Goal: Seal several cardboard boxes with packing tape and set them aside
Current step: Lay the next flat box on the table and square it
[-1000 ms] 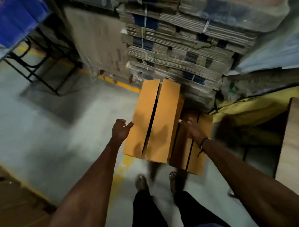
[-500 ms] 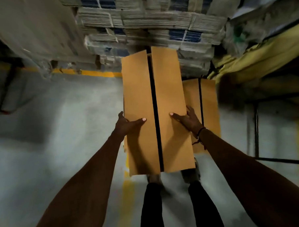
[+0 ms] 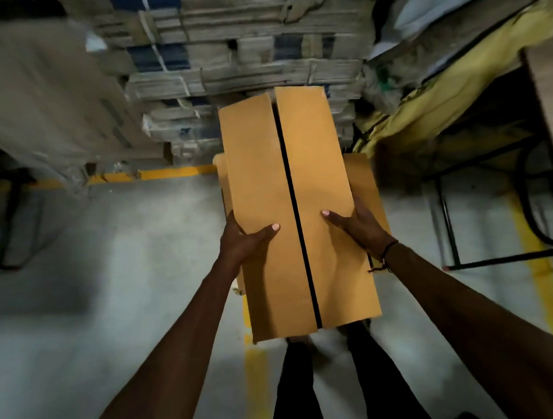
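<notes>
I hold a long brown cardboard box (image 3: 261,184) in front of me, its two top flaps meeting along a dark open seam with no tape visible. My left hand (image 3: 241,242) grips its left side, thumb lying on the top flap. On the other side my right hand (image 3: 355,225) grips the right edge, thumb on the top. A second brown box (image 3: 364,183) lies on the floor directly below, mostly hidden by the held one. No tape roll is in view.
A tall stack of bundled flat cardboard (image 3: 246,61) stands ahead behind a yellow floor line (image 3: 166,173). A black metal frame (image 3: 453,227) and a yellow sheet (image 3: 453,87) are at right. Another dark frame (image 3: 3,221) stands at left. Grey concrete floor (image 3: 113,279) lies around my legs.
The held box has come up higher and closer to me and now covers most of the floor box. My thumbs have moved onto its top flaps.
</notes>
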Action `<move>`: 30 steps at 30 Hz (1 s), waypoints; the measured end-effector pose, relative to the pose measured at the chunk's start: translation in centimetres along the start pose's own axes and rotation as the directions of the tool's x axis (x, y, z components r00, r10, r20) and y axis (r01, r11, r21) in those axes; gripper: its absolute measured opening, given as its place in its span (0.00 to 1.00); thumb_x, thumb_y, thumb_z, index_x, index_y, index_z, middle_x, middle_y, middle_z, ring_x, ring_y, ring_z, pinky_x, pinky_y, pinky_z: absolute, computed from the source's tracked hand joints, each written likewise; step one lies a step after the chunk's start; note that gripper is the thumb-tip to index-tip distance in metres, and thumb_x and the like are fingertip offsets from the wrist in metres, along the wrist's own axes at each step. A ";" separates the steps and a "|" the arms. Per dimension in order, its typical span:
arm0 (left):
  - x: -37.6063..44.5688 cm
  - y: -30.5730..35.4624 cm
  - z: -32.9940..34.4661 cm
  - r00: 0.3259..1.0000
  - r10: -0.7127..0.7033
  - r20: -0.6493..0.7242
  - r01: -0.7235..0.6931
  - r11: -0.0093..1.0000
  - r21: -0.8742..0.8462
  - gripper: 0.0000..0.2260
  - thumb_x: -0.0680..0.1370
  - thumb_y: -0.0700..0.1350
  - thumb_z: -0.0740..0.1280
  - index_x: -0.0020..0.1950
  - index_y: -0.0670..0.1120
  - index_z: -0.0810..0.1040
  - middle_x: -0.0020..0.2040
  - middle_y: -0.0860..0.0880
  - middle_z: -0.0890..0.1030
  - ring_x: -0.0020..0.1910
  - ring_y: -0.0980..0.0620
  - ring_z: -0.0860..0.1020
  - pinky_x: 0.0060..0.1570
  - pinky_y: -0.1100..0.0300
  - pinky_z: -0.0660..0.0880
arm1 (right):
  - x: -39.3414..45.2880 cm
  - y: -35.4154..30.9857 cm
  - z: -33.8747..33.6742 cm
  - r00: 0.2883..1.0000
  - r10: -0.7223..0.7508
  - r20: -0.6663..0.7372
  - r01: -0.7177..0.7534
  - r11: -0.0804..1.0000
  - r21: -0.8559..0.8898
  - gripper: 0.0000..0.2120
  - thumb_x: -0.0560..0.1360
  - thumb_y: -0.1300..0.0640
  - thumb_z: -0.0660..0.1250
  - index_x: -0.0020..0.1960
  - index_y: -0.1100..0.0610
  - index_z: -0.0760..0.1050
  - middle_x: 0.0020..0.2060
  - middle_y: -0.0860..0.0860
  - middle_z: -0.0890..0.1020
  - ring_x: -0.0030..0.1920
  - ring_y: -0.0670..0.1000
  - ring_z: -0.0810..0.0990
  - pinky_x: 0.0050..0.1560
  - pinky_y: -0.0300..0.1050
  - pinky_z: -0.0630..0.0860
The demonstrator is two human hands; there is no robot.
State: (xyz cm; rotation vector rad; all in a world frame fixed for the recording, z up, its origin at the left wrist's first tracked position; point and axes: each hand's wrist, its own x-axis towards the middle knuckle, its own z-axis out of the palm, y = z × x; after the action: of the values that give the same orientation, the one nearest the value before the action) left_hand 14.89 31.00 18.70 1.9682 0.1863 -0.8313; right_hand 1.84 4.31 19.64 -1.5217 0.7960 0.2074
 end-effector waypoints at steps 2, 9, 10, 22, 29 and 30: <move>-3.1 3.5 -0.2 0.998 0.056 -0.003 -0.056 0.998 0.022 0.57 0.52 0.71 0.84 0.77 0.59 0.66 0.68 0.54 0.78 0.65 0.49 0.78 0.65 0.44 0.78 | -3.6 -2.6 -1.4 0.999 -0.021 -0.040 0.021 1.000 0.016 0.33 0.72 0.41 0.79 0.72 0.40 0.68 0.63 0.40 0.80 0.63 0.45 0.80 0.70 0.56 0.75; -13.3 15.2 1.7 0.964 0.255 0.071 -0.259 0.965 0.047 0.56 0.53 0.70 0.84 0.77 0.55 0.69 0.68 0.53 0.79 0.64 0.50 0.79 0.64 0.46 0.78 | -15.3 -10.5 -9.3 0.965 -0.104 -0.240 0.111 0.994 0.014 0.44 0.65 0.33 0.79 0.76 0.42 0.69 0.66 0.42 0.80 0.63 0.47 0.79 0.69 0.56 0.75; -14.4 16.6 2.3 0.960 0.267 0.088 -0.272 0.961 0.046 0.56 0.52 0.70 0.84 0.76 0.55 0.70 0.67 0.53 0.80 0.63 0.50 0.79 0.63 0.46 0.79 | -16.5 -11.0 -10.6 0.956 -0.112 -0.272 0.120 0.993 0.013 0.44 0.65 0.33 0.79 0.77 0.43 0.68 0.66 0.43 0.79 0.64 0.48 0.79 0.68 0.55 0.75; -31.9 28.9 20.7 0.822 0.519 0.234 -0.545 0.836 0.062 0.47 0.62 0.59 0.84 0.75 0.48 0.69 0.66 0.51 0.77 0.62 0.50 0.75 0.57 0.53 0.72 | -35.5 -10.7 -31.4 0.803 -0.195 -0.564 0.251 0.968 0.023 0.42 0.65 0.35 0.81 0.74 0.47 0.72 0.64 0.46 0.81 0.61 0.50 0.81 0.62 0.51 0.79; -39.0 31.9 35.3 0.792 0.534 0.295 -0.584 0.804 0.114 0.54 0.51 0.69 0.84 0.73 0.52 0.72 0.64 0.53 0.79 0.62 0.48 0.78 0.63 0.49 0.77 | -44.2 -5.4 -43.5 0.691 -0.137 -0.710 0.222 0.975 0.028 0.38 0.64 0.32 0.80 0.69 0.46 0.76 0.60 0.45 0.83 0.59 0.49 0.82 0.62 0.52 0.80; -39.7 32.3 36.9 0.796 0.524 0.303 -0.579 0.806 0.126 0.57 0.48 0.71 0.84 0.73 0.52 0.72 0.65 0.52 0.80 0.64 0.47 0.78 0.64 0.46 0.77 | -45.0 -4.8 -44.7 0.677 -0.123 -0.726 0.208 0.978 0.028 0.36 0.66 0.33 0.80 0.69 0.46 0.76 0.60 0.45 0.83 0.59 0.50 0.82 0.62 0.52 0.79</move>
State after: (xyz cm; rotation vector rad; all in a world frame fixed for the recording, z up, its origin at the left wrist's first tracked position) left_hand -18.24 -8.51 55.11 1.9295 -0.6397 -0.7132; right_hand -43.40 -22.06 55.78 -1.5573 1.2539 -0.6208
